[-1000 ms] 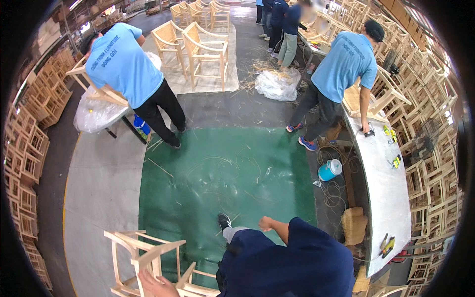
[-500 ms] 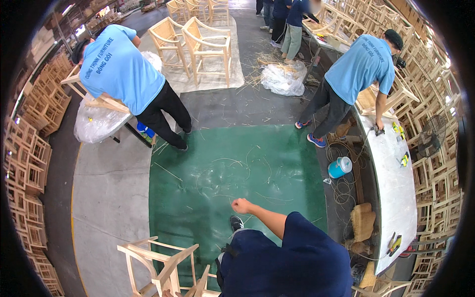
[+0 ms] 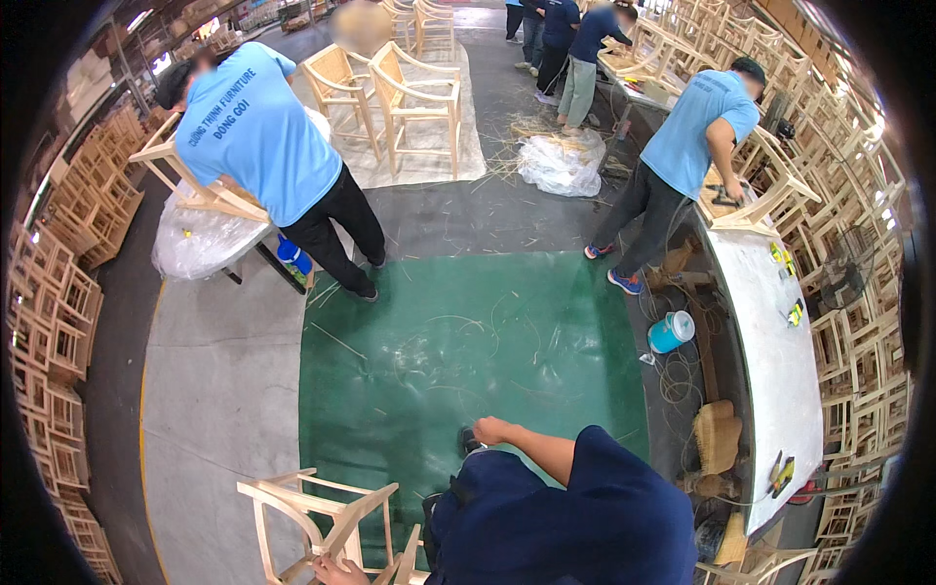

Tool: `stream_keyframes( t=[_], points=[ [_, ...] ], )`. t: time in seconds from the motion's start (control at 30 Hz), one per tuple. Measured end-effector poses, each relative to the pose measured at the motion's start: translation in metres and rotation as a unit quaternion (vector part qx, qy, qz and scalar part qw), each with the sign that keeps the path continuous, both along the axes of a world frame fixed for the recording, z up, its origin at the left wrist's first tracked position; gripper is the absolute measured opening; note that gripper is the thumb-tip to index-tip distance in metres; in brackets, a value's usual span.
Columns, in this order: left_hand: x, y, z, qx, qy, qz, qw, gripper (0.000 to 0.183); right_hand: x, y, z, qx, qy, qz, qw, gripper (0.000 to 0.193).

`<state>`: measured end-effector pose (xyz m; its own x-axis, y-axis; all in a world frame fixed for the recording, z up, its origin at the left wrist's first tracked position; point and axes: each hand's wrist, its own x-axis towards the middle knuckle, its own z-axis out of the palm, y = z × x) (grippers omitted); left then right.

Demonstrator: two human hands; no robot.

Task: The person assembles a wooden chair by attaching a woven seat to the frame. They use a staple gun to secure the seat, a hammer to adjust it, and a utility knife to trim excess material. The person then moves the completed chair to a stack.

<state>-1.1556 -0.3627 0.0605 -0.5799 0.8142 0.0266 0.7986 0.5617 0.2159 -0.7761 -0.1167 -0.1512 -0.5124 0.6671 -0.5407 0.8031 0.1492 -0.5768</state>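
Observation:
At the lower left, my left hand [image 3: 341,570] is closed on the frame of a pale wooden armchair [image 3: 336,512], which stands tilted at the lower edge beside me. Part of the chair and of the hand is cut off by the picture's edge. My right hand [image 3: 492,430] hangs in front of my body over the green mat [image 3: 468,361], its fingers curled in. Whatever it may hold is hidden. Below it the toe of my dark shoe [image 3: 469,441] shows.
One co-worker [image 3: 258,127] leans over a plastic-covered table at left; another [image 3: 697,127] holds a dark tool at a chair on the long white table [image 3: 780,390]. A blue bucket [image 3: 671,332] and coiled cane strands [image 3: 673,380] lie beside it. Finished chairs [image 3: 419,102] stand ahead.
My right hand has come down and closer to my body. More of my left hand shows on the chair. The co-worker at right has raised the dark tool from the tabletop to the chair.

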Motion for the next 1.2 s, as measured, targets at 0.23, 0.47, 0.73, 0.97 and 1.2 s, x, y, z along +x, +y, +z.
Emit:
stream_keyframes(
  t=[0.23,0.47,0.73,0.97,1.2],
  points=[
    [-0.02,0.001,0.006,-0.035,-0.032,0.031,0.998,0.047,-0.084,-0.003,0.056,-0.018,0.098,0.009,0.995,0.023],
    [-0.026,-0.042,0.001,0.039,-0.008,0.03,0.999,0.05,-0.211,-0.035,0.097,-0.018,0.298,0.101,0.949,0.035],
    [-0.052,-0.114,-0.006,0.103,0.014,0.126,0.987,0.033,-0.312,-0.092,0.138,-0.109,0.326,0.198,0.918,0.062],
    [-0.06,-0.136,-0.008,0.038,-0.068,0.173,0.982,0.034,-0.334,-0.106,0.166,0.05,0.298,0.271,0.914,0.077],
    [-0.057,-0.119,-0.007,-0.046,0.002,0.243,0.969,0.048,-0.377,-0.08,0.16,0.074,0.293,0.5,0.812,0.065]
  ],
)
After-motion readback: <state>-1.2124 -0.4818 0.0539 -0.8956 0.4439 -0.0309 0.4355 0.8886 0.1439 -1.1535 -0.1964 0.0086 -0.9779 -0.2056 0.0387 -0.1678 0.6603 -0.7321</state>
